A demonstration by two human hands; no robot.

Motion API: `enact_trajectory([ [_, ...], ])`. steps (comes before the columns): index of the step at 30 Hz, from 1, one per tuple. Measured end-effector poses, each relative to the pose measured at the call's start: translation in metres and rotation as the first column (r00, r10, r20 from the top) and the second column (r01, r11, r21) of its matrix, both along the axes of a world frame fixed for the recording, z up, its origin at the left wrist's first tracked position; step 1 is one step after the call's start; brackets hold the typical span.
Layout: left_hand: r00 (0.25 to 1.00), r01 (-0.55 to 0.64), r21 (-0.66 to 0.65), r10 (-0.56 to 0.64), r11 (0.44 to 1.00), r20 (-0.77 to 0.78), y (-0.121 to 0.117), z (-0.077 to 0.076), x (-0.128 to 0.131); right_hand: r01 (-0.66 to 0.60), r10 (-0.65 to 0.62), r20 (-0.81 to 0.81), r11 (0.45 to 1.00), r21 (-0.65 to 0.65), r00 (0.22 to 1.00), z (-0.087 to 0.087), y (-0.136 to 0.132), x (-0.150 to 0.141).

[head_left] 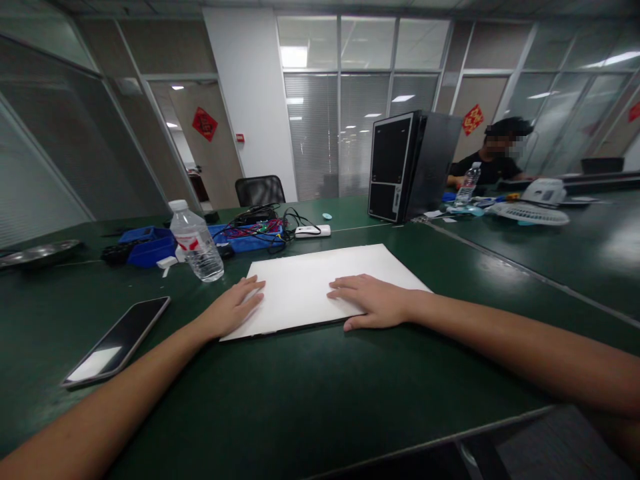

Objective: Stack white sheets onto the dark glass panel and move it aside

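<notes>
A flat white board or sheet [300, 280] with a thin dark edge lies on the green table [280, 400] in front of me. At its left edge rests my left hand [235, 307], fingers spread and reaching onto the white surface. My right hand [375, 300] lies on the near right part, palm down with fingers stretched out and the thumb over the near edge. Neither hand grips anything. A clear water bottle [195, 243] stands upright beyond my left hand. Left of that arm, a phone [120, 340] lies flat, screen up.
Blue bins [150, 245] and a tangle of cables [255, 227] sit behind the bottle. A black computer tower [415, 167] stands at the back. On the right are a white fan [530, 210], another bottle [469, 183] and a seated person [493, 167]. A metal pan [40, 255] lies far left.
</notes>
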State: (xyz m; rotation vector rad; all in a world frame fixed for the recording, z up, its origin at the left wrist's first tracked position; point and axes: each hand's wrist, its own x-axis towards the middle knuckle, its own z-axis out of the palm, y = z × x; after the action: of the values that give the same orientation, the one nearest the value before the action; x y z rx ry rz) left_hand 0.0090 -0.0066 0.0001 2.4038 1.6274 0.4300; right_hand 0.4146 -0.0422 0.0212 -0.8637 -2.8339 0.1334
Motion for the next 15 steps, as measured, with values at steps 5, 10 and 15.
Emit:
enact_trajectory([
  [5,0.999,0.008,-0.006,-0.008,1.0,-0.033,-0.0005,-0.002,0.0014,0.026,-0.026,-0.029,1.0,0.001,0.999,-0.0006,-0.0001,0.0004],
  [10,0.994,0.016,0.005,-0.016,1.0,-0.108,-0.0043,0.0023,0.0059,-0.052,0.062,-0.051,0.982,0.182,0.997,0.0044,-0.0038,-0.0032],
  [15,0.995,0.003,0.003,-0.003,1.0,-0.096,-0.0055,0.0036,0.0077,-0.257,0.284,-0.003,0.87,0.42,0.959,0.0078,-0.0076,-0.0075],
])
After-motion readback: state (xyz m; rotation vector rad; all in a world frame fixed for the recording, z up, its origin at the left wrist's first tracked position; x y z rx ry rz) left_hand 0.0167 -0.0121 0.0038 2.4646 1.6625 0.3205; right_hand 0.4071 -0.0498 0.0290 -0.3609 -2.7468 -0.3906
